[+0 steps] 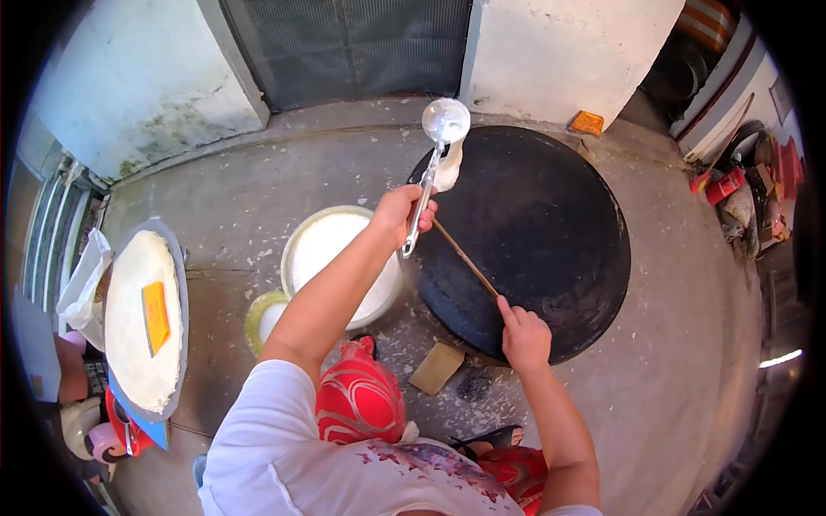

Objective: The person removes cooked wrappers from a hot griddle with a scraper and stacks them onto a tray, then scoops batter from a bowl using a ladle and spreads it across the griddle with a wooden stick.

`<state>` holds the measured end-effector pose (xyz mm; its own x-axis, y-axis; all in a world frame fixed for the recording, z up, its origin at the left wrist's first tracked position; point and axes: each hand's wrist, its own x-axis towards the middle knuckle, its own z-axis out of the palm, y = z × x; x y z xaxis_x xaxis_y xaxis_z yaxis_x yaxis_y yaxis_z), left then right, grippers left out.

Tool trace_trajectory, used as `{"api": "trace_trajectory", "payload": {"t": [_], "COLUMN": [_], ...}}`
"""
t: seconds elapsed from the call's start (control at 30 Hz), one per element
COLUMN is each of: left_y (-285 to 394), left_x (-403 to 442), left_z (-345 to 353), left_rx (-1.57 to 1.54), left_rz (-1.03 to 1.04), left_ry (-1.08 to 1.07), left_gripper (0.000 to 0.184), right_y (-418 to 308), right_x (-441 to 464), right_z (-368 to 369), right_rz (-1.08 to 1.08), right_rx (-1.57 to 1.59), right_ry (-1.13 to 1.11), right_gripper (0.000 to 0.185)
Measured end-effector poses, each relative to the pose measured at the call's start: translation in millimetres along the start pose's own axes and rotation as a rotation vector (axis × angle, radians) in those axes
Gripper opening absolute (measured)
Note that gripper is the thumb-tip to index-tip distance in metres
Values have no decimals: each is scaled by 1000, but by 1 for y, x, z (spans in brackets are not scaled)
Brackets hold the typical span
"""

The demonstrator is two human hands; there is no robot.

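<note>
My left hand (403,213) is closed round the handle of a metal ladle (446,120), held up over the left edge of a large round black griddle (551,232). Just beside the ladle is a white, batter-coated piece (449,168); whether it belongs to the stick is unclear. My right hand (525,335) grips one end of a thin wooden stick (467,261), which slants across the griddle up to my left hand. Below my left forearm stands a wide tub (287,262) of white batter. A smaller yellow-green bowl (253,325) with white contents sits beside it.
At the left, a pale round stack of flatbreads (138,258) lies on a grey board, with an orange scraper (155,314) on top. A brick-like block (436,368) lies by the griddle. An orange object (588,122) sits near the wall; clutter lines the right side.
</note>
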<state>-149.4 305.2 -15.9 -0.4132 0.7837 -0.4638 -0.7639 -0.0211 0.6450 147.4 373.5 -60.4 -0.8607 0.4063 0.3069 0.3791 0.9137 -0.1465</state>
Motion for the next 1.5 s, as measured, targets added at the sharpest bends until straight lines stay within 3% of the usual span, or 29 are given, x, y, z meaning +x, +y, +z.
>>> {"api": "trace_trajectory", "payload": {"t": [0.03,0.1,0.17,0.23,0.3,0.33,0.37,0.43,0.5,0.57,0.63,0.7,0.77,0.83,0.93,0.97,1.03,1.1,1.17,1.27,1.3,1.4,1.5], "left_y": [6,20,30,38,42,41,39,31,22,12,0,-12,-26,-42,-63,-69,-74,-79,-80,-84,-83,-86,-88], "left_x": [-1,-9,-19,-29,-42,-51,-60,-77,-91,-103,-117,-132,-149,-162,-173,-176,-177,-176,-176,-172,-172,-170,-167], "left_z": [1,9,17,23,25,23,19,5,-10,-27,-46,-67,-92,-112,-136,-142,-150,-156,-155,-159,-160,-164,-163], "left_rx": [-1,-462,-556,-773,-802,-817,-832,-823,-796,-798,-800,-801,-783,-854,-947,-943,-1005,-1002,-1044,-1045,-1037,-1040,-1041], "left_rz": [-1,-168,-179,-230,-237,-233,-227,-217,-212,-212,-212,-185,-159,-164,-183,-189,-200,-187,-151,-170,-183,-197,-191], "left_ry": [0,-254,-313,-541,-600,-616,-632,-620,-502,-425,-344,-195,-96,-11,99,100,161,151,184,208,218,125,139], "left_gripper": [25,29,32,33,35,36,37,37,35,35,35,34,34,34,32,32,31,31,30,30,30,33,33], "right_y": [1,4,8,11,11,7,8,12,-16,-2,11,5,-10,-15,29,29,16,-6,-13,35,37,7,-24], "right_x": [2,16,36,59,79,86,84,75,73,83,100,99,80,72,95,102,101,89,86,109,113,105,113], "right_z": [8,17,21,18,16,12,23,55,28,33,32,33,39,31,41,39,44,49,40,40,39,59,38], "right_rz": [-60,-86,-90,-76,42,218,221,240,247,144,186,344,280,214,242,352,492,404,300,368,462,503,335], "right_rx": [-53,-77,-195,-221,-194,21,18,563,239,-67,-113,237,358,145,-154,-109,288,399,158,-165,-112,305,62], "right_ry": [2,0,32,38,108,91,94,213,-92,12,66,144,176,4,95,52,115,145,21,149,82,225,-36], "right_gripper": [52,51,48,46,45,42,42,41,43,44,42,40,37,38,40,39,37,38,39,38,38,38,42]}}
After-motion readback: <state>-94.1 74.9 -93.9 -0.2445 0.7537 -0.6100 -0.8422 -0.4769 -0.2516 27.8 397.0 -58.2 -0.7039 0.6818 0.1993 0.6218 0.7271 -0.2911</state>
